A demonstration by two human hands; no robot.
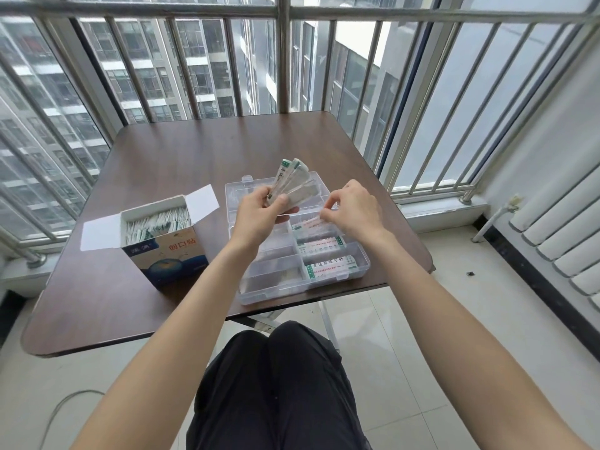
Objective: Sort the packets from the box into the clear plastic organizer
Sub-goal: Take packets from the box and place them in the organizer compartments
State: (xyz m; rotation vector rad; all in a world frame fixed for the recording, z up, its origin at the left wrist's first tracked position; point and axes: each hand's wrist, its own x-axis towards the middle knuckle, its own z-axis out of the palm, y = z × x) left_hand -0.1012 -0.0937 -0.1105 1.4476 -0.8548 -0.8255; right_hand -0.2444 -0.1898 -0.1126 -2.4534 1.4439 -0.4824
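— While we sat with our knees (276,378) under the near edge of the table (156,164), where were the packets?

— Some lay lengthwise in the right-hand compartments of the clear plastic organizer (363,266), their long axes running left to right across us. Our right hand (354,211) hovered over the upper of those compartments, fingers curled, pinching a packet (313,222) at its right end, so the packet stretched leftward from the fingertips, just above its slot.

— And the other hand?

— Our left hand (263,209) gripped a fan of packets (293,181), thumb across their lower ends, the strips pointing up and away over the organizer's far half. We judged the right hand the nearer to the open slot; lowering the packet flat, keeping its axis parallel to those already laid, seemed the move.

— The supply?

— The box (162,241) stood left of the organizer, flaps open, many packets inside
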